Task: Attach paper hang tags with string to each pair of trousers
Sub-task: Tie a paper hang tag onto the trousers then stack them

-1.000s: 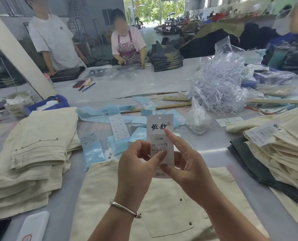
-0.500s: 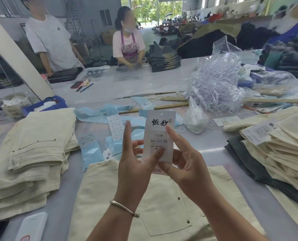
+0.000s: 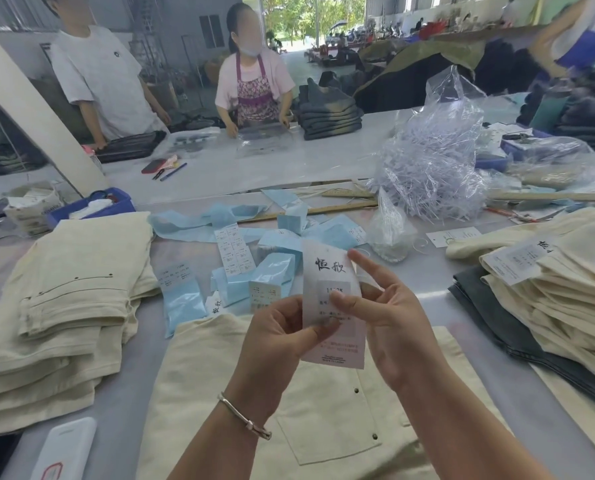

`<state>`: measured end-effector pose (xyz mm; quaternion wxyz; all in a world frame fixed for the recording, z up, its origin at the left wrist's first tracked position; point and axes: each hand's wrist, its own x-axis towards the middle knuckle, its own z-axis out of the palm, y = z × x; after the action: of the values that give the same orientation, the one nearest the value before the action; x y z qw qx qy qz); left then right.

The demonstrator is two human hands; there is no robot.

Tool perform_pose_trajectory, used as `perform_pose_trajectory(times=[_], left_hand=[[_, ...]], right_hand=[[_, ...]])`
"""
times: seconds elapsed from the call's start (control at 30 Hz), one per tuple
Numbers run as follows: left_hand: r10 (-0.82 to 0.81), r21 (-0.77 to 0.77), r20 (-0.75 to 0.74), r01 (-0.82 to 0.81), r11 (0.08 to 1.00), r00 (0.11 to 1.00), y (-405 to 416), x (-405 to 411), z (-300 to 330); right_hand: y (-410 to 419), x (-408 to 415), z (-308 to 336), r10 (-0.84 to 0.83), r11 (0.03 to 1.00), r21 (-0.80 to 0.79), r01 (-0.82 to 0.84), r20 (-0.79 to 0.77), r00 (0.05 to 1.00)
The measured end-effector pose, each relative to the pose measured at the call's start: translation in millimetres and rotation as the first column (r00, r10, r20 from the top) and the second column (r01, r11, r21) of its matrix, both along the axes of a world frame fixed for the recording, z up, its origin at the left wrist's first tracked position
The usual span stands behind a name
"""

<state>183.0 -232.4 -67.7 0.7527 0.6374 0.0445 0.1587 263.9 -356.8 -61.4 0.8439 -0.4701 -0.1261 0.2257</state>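
Both hands pinch one paper hang tag (image 3: 330,306) upright above the cream trousers (image 3: 310,410) on the counter (image 3: 462,282): the left hand (image 3: 275,344) nips its lower edge with the thumb in front, the right hand (image 3: 389,323) presses its middle, forefinger raised. Light, thin and slightly bowed, the tag would likely crease if squeezed, so edges suit holding. It is white with brushed black characters on top and small print below; loose tags (image 3: 233,251) lie at eleven o'clock.
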Motion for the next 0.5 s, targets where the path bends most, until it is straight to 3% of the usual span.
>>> perform_pose_trajectory(times=[0.2,0.37,0.5], left_hand=[[-0.104,0.033,-0.080,0.107,0.994,0.991,1,4,-13],[-0.043,0.022,-0.320,0.053,0.998,0.947,-10,20,-34],[-0.136,-0.106,-0.351,0.106,0.989,0.927,-22,36,-60]], right_hand=[[-7,3,-9,-0.048,0.999,0.023,0.048,-0.033,0.998],[-4,1,-45,-0.141,0.969,-0.191,0.157,0.095,0.985],[-13,21,-78,-0.159,0.927,-0.329,0.183,0.097,0.982]])
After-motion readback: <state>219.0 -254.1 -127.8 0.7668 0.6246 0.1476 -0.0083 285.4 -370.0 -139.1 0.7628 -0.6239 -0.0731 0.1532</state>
